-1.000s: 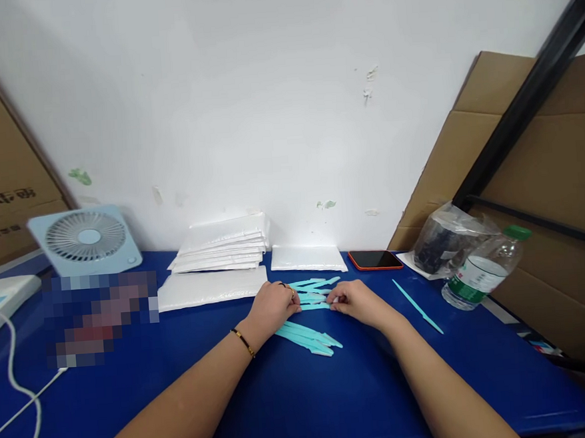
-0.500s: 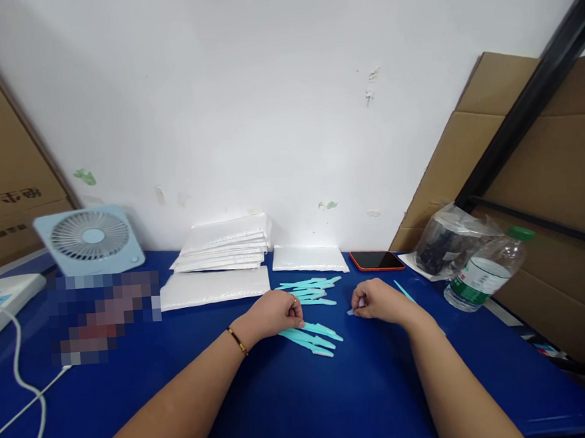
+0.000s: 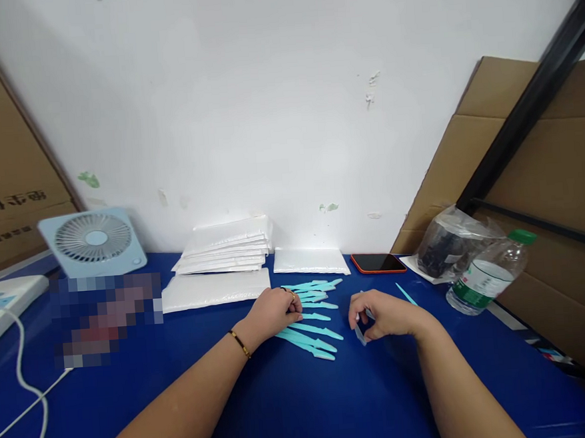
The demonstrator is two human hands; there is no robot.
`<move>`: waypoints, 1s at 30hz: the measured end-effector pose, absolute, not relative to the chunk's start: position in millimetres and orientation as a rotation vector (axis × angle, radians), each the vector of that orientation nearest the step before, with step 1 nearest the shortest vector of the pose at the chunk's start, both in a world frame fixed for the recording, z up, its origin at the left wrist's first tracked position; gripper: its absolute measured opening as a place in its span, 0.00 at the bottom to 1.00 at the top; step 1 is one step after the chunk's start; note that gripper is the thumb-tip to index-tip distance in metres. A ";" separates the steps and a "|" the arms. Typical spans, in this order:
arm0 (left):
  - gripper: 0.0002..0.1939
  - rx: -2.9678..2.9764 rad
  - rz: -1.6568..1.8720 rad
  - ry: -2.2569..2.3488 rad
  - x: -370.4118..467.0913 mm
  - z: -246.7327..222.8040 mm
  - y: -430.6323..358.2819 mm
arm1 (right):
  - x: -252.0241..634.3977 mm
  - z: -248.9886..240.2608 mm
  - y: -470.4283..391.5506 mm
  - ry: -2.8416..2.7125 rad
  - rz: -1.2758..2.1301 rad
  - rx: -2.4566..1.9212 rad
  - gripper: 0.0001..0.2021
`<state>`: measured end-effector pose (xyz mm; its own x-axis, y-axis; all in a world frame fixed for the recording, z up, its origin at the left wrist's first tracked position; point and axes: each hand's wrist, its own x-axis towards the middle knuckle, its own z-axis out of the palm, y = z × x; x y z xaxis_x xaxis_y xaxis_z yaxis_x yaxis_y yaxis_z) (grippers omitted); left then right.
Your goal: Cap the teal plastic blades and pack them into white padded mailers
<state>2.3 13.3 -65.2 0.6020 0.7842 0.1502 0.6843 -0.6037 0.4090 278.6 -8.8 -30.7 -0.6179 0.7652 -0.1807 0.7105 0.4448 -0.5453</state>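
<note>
Several turquoise plastic sticks with notched, blade-like ends lie fanned out on the blue table, pointing right. My left hand rests over their left ends, its fingers closed on one stick in the middle of the fan. To the right of the fan, my right hand pinches a small translucent piece between thumb and fingers, just above the table. Another turquoise stick lies apart, behind my right wrist.
White padded envelopes are stacked against the wall, with one flat envelope beside them. An orange-edged phone, a bagged dark item and a bottle stand right. Left are a fan and a power strip.
My left hand has shifted slightly, and one more stick shows separately in the middle of the fan. My right hand has turned and its fingers have spread around the translucent piece, which now shows more.
</note>
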 end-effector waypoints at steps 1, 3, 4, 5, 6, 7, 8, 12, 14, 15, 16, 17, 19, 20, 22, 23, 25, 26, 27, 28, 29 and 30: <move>0.04 2.515 0.453 1.191 2.3 -65.5 13.6 | 278.0 -31.7 -8.2 -2.602 0.925 -1.316 0.12; 0.04 2.506 0.451 1.192 2.1 -66.2 14.2 | 275.5 -36.2 -5.7 -2.580 0.939 -1.322 0.08; 0.04 2.505 0.452 1.192 2.1 -66.6 14.5 | 273.9 -39.2 -4.2 -2.551 0.945 -1.341 0.08; 0.04 2.508 0.454 1.190 2.0 -66.8 14.6 | 272.2 -42.2 -2.7 -2.514 0.942 -1.367 0.08; 0.04 2.511 0.456 1.188 2.0 -67.0 14.7 | 270.5 -45.1 -1.4 -2.477 0.928 -1.396 0.07; 0.04 2.514 0.459 1.185 2.0 -67.2 14.7 | 268.8 -47.5 -0.3 -2.445 0.904 -1.423 0.07; 0.04 2.516 0.462 1.182 2.0 -67.2 14.7 | 267.1 -49.4 0.4 -2.423 0.869 -1.443 0.07; 0.03 2.527 0.467 1.184 2.4 -67.3 14.9 | 263.1 -51.4 1.1 -2.421 0.770 -1.449 0.04; 0.03 2.523 0.464 1.188 2.5 -67.4 15.4 | 263.4 -50.5 1.1 -2.407 0.787 -1.446 0.04; 0.03 2.520 0.464 1.189 2.5 -67.5 15.6 | 263.8 -50.1 1.2 -2.393 0.794 -1.450 0.05; 0.04 2.517 0.464 1.188 2.6 -67.7 15.9 | 264.3 -49.8 1.3 -2.377 0.794 -1.458 0.06; 0.04 2.518 0.466 1.186 2.6 -67.8 16.2 | 264.6 -49.8 1.4 -2.366 0.790 -1.466 0.08; 0.03 2.524 0.474 1.183 2.5 -68.2 16.5 | 264.1 -50.2 1.8 -2.363 0.800 -1.469 0.09; 0.03 2.526 0.478 1.183 2.4 -68.4 16.5 | 263.3 -50.6 2.0 -2.368 0.812 -1.462 0.08; 0.03 2.526 0.479 1.183 2.1 -68.8 16.3 | 261.0 -51.6 2.3 -2.381 0.831 -1.440 0.07; 0.03 2.524 0.478 1.182 1.9 -68.9 16.1 | 259.8 -52.0 2.4 -2.384 0.829 -1.433 0.07; 0.04 2.514 0.477 1.182 1.7 -69.1 15.8 | 257.8 -52.7 2.5 -2.379 0.819 -1.436 0.07; 0.04 2.508 0.475 1.182 1.7 -69.1 15.7 | 257.0 -53.0 2.5 -2.372 0.817 -1.443 0.08; 0.04 2.501 0.471 1.183 1.8 -69.1 15.6 | 256.4 -53.3 2.5 -2.365 0.813 -1.448 0.09; 0.04 2.495 0.467 1.183 2.1 -69.0 15.6 | 255.9 -53.6 2.6 -2.361 0.809 -1.451 0.10; 0.04 2.491 0.463 1.184 2.4 -68.8 15.6 | 255.4 -54.1 2.7 -2.358 0.800 -1.450 0.10; 0.04 2.488 0.458 1.183 2.7 -68.6 15.6 | 255.1 -54.6 2.8 -2.353 0.786 -1.446 0.11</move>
